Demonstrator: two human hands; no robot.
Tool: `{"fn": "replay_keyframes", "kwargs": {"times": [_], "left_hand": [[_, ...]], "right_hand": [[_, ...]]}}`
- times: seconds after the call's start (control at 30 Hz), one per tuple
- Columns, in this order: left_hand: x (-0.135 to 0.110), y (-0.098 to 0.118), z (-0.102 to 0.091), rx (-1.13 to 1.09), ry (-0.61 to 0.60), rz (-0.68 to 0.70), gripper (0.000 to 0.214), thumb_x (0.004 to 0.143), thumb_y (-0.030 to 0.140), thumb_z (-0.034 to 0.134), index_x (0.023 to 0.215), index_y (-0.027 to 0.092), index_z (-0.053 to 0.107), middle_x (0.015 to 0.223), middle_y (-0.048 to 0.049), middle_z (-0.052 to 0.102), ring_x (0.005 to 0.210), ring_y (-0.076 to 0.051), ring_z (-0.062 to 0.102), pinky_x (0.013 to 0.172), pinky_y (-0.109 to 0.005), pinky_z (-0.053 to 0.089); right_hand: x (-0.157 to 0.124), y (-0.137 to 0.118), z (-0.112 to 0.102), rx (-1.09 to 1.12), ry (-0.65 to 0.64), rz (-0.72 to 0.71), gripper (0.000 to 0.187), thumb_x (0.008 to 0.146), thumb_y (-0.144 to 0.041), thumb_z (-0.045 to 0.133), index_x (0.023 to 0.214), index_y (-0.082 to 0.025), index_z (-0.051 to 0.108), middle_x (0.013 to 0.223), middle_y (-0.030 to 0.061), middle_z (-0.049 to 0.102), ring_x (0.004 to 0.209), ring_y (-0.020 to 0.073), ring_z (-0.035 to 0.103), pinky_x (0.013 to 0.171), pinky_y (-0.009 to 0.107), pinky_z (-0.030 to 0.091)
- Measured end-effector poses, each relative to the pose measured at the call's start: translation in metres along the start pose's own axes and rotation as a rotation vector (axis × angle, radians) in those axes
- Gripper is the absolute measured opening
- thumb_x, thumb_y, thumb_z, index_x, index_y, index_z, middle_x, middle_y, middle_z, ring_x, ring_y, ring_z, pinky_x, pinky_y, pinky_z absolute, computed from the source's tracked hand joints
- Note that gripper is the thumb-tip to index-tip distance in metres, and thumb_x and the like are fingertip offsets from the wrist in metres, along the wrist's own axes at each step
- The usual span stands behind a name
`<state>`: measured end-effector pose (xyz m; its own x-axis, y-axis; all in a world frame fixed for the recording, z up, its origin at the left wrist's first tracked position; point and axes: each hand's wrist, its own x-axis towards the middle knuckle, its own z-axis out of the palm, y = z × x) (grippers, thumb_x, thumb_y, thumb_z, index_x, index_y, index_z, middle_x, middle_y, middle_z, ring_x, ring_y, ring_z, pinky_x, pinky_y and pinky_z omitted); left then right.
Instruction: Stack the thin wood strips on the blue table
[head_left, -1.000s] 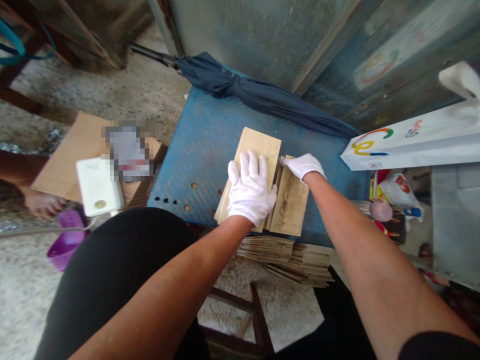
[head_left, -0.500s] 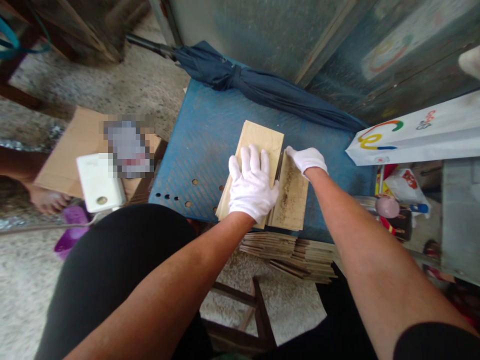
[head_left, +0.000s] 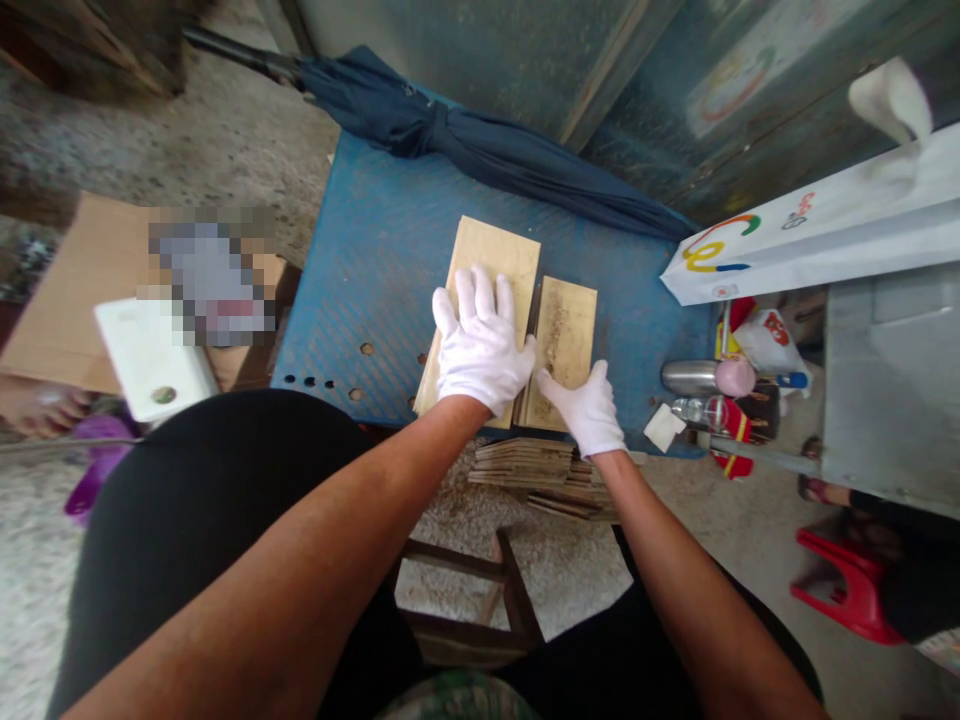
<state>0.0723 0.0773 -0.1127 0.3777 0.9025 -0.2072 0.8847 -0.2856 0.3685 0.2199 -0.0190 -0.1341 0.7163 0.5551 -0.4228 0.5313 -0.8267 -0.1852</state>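
Both hands wear white gloves. My left hand (head_left: 484, 340) lies spread flat on a stack of pale wooden boards (head_left: 499, 245) on the blue table. Beside that stack, to its right, lies a second pile of pale boards (head_left: 574, 310), its top marked with dark specks. My right hand (head_left: 589, 408) rests at the near right corner of this pile, thumb and fingers spread apart. More thin boards (head_left: 521, 462) are stacked below the table's near edge, partly hidden by my right hand and arm.
A folded dark blue umbrella (head_left: 495, 160) lies along the far side of the blue table (head_left: 375, 250). At right are a white paper bag (head_left: 817, 225), a metal flask (head_left: 690, 376) and a red stool (head_left: 847, 590). On the left, a cardboard box (head_left: 56, 290) holds a white device (head_left: 154, 360).
My right hand has moved from the far right edge of the speckled pile toward its near corner, fingers spreading. My left hand stays on its stack. The view has shifted to the right.
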Motion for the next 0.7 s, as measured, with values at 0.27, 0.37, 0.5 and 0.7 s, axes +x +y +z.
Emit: {"fn": "replay_keyframes", "kwargs": {"times": [0.27, 0.37, 0.5, 0.7], "left_hand": [[0.0, 0.0, 0.002, -0.018, 0.014, -0.003, 0.087, 0.093, 0.05, 0.047, 0.164, 0.005, 0.023, 0.173, -0.0255, 0.014, 0.16, -0.045, 0.007, 0.127, -0.068, 0.006], [0.0, 0.0, 0.002, -0.022, 0.014, 0.0, 0.086, 0.094, 0.05, 0.045, 0.164, 0.005, 0.023, 0.173, -0.0256, 0.015, 0.16, -0.044, 0.007, 0.127, -0.068, 0.005], [0.0, 0.0, 0.002, -0.019, 0.012, 0.0, 0.088, 0.092, 0.051, 0.046, 0.164, 0.005, 0.023, 0.173, -0.0256, 0.015, 0.161, -0.044, 0.008, 0.128, -0.067, 0.006], [0.001, 0.001, 0.003, -0.023, 0.003, -0.004, 0.089, 0.091, 0.051, 0.043, 0.165, 0.007, 0.02, 0.174, -0.021, 0.014, 0.16, -0.044, 0.005, 0.128, -0.066, 0.003]], "right_hand": [[-0.026, -0.008, 0.038, -0.158, 0.09, -0.016, 0.126, 0.068, -0.07, 0.08, 0.16, -0.005, 0.023, 0.142, 0.0284, 0.043, 0.123, 0.0464, 0.057, 0.101, 0.057, 0.051], [-0.028, -0.012, 0.038, -0.18, 0.088, 0.015, 0.122, 0.07, -0.066, 0.079, 0.161, -0.006, 0.024, 0.142, 0.0277, 0.042, 0.121, 0.0448, 0.057, 0.099, 0.057, 0.052], [-0.029, -0.015, 0.038, -0.184, 0.066, 0.043, 0.123, 0.071, -0.064, 0.08, 0.161, -0.004, 0.022, 0.144, 0.0289, 0.04, 0.123, 0.0451, 0.056, 0.101, 0.057, 0.051], [-0.031, -0.001, 0.033, -0.087, 0.074, -0.045, 0.111, 0.078, -0.065, 0.073, 0.158, -0.004, 0.028, 0.146, 0.028, 0.044, 0.132, 0.0437, 0.052, 0.107, 0.054, 0.047]]}}
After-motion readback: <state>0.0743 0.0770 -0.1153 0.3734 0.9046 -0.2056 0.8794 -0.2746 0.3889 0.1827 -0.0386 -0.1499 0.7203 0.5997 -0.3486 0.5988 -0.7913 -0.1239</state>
